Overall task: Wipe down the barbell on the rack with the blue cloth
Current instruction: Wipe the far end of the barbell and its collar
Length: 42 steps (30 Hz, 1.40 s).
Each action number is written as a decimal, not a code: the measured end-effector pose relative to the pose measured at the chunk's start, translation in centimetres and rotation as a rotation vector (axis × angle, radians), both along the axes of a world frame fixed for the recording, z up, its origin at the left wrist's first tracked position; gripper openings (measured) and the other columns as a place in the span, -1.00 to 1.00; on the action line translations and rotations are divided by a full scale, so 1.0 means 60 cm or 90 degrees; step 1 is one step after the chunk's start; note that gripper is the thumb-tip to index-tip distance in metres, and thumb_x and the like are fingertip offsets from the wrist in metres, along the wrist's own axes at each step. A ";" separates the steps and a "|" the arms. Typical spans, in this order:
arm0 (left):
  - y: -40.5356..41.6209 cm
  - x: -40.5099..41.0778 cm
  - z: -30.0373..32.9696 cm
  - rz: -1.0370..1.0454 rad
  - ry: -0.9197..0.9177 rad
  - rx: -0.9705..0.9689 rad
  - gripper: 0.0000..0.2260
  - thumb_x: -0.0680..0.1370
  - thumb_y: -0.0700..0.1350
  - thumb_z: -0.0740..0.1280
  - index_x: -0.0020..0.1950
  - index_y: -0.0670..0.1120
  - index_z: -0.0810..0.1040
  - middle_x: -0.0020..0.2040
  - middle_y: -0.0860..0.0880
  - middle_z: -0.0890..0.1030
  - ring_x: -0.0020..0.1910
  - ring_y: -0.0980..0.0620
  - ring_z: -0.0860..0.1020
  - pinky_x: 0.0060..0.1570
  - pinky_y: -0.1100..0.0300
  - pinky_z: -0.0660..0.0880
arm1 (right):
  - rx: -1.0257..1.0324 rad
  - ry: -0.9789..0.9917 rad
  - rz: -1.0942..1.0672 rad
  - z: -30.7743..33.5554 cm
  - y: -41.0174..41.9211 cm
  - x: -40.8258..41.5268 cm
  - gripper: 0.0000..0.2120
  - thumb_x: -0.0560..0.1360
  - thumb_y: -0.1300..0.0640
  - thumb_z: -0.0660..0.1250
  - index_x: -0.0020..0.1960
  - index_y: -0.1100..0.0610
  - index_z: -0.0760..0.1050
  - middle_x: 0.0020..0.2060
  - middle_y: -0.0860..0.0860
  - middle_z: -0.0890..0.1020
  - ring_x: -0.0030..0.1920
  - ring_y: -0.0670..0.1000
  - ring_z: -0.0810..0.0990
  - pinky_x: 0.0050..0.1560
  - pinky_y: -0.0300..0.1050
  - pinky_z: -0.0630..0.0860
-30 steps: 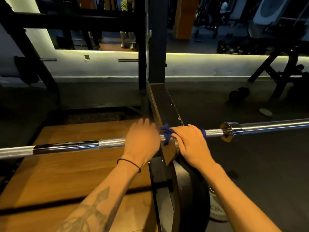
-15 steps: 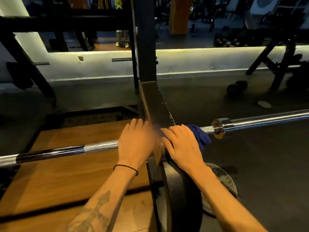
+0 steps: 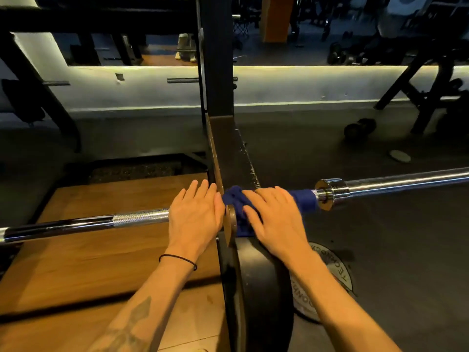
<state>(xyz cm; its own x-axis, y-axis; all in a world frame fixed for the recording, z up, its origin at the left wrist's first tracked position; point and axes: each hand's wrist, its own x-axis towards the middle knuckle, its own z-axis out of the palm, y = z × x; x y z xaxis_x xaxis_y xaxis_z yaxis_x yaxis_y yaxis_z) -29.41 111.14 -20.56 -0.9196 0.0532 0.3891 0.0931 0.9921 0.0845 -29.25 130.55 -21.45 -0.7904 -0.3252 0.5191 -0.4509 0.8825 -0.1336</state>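
The steel barbell [image 3: 139, 217] lies across the black rack's support arm [image 3: 233, 153], and its smooth sleeve [image 3: 406, 180] runs off to the right. The blue cloth [image 3: 304, 199] is wrapped round the bar between the rack arm and the collar. My right hand [image 3: 276, 219] lies over the cloth and grips it against the bar, thumb on the bunched part. My left hand [image 3: 195, 214] rests flat on the knurled bar just left of the rack arm, fingers straight.
The rack upright [image 3: 218, 72] rises straight ahead. A black weight plate [image 3: 261, 288] stands on edge below my hands, with a lettered plate [image 3: 340, 270] on the floor beside it. A wooden platform [image 3: 88, 262] lies left. A dumbbell [image 3: 360, 128] and small disc [image 3: 400, 156] sit far right.
My right hand has worked the cloth along the bar; the cloth now reaches the collar. My left hand has kept its place beside the rack arm.
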 end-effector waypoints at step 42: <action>0.010 0.007 0.008 0.043 0.036 -0.002 -0.52 0.65 0.01 -0.05 -0.04 -0.08 0.66 0.04 -0.08 0.68 0.19 -0.12 0.57 0.27 -0.06 0.41 | -0.090 -0.033 -0.298 0.003 -0.002 -0.019 -0.63 0.64 0.06 -0.01 0.01 0.08 0.57 -0.07 0.06 0.63 0.08 0.17 0.53 0.30 0.20 0.33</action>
<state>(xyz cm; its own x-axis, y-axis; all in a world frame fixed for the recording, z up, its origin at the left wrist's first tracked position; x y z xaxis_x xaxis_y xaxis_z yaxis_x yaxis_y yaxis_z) -28.99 111.71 -20.10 -0.8976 -0.0075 0.4408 0.0299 0.9965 0.0778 -30.40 130.41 -21.27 -0.8607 0.1418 0.4889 0.0004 0.9606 -0.2780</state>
